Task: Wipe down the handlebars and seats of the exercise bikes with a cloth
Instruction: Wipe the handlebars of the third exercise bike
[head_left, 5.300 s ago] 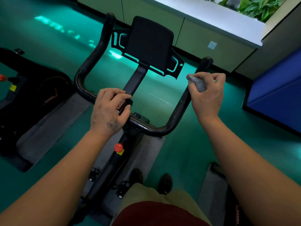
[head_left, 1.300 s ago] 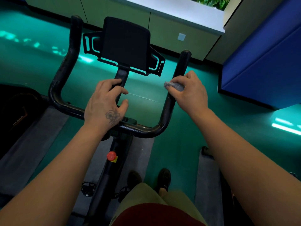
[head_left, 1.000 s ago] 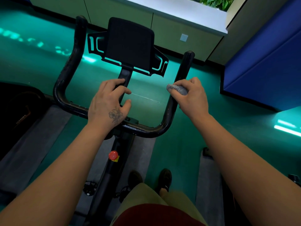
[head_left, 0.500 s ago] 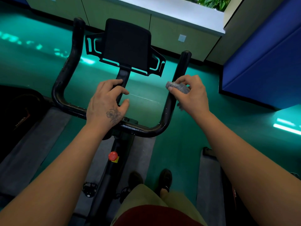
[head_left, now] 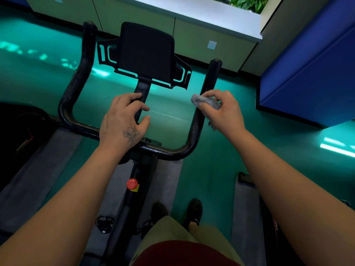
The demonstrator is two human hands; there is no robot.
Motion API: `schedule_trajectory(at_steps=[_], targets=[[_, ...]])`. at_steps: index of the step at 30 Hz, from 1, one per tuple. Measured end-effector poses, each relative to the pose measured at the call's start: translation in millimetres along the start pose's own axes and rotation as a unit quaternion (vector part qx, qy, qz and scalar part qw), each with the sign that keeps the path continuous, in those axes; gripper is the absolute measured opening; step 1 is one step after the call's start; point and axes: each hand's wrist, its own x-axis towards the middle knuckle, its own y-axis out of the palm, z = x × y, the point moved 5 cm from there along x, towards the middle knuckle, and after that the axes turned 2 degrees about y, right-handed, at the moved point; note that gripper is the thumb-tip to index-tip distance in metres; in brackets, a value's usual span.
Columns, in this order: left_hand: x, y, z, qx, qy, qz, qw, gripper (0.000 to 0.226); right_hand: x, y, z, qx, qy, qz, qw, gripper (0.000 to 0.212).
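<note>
A black U-shaped handlebar (head_left: 76,77) of an exercise bike stands in front of me, with a black tablet holder (head_left: 146,54) on a centre stem. My right hand (head_left: 224,110) grips a crumpled grey cloth (head_left: 203,100) wrapped against the handlebar's right arm, about halfway up it. My left hand (head_left: 124,118) rests on the centre of the bar, its fingers curled over the stem below the holder. The bike's seat is out of view.
A red knob (head_left: 132,183) sits on the bike's frame below the bar. Another black bike (head_left: 17,131) stands at the left and a grey mat (head_left: 244,212) at the right. A blue padded block (head_left: 311,70) is at the right, pale cabinets (head_left: 192,35) ahead. My shoes (head_left: 194,210) stand on green floor.
Over the last seconds my right hand with the cloth has slid down the right handlebar arm from its tip to the middle, then shifted slightly along it. My left hand has stayed at the centre.
</note>
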Motion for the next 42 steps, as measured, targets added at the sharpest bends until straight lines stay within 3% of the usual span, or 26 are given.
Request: schedule_trajectory(at_steps=[10,17,25,31,37,42], targets=[[-0.8,0.0,0.2,0.001,-0.001,-0.005,1.0,0.018,-30.9,11.2,-7.9,0.041,0.018,0.025,0.999,0.014],[-0.5,-0.7,0.1,-0.002,0.002,-0.001,1.0,0.017,-2.0,4.1,0.6,-0.121,-0.035,-0.003,0.992,0.033],[-0.5,0.2,-0.5,0.002,0.0,-0.002,1.0,0.017,-16.8,15.9,-8.7,-0.029,-0.012,-0.005,0.999,0.027],[-0.8,-1.0,-0.7,0.0,-0.002,-0.004,1.0,0.017,-44.7,24.2,-11.3,-0.035,-0.032,0.022,0.999,0.024],[-0.9,-1.0,0.3,-0.002,-0.002,-0.005,1.0,0.017,-14.5,11.3,-5.0,-0.101,-0.04,0.012,0.994,0.031],[-1.5,-0.6,-0.1,0.0,-0.005,-0.006,1.0,0.017,-20.6,16.9,-8.9,-0.038,-0.009,0.01,0.999,0.035]])
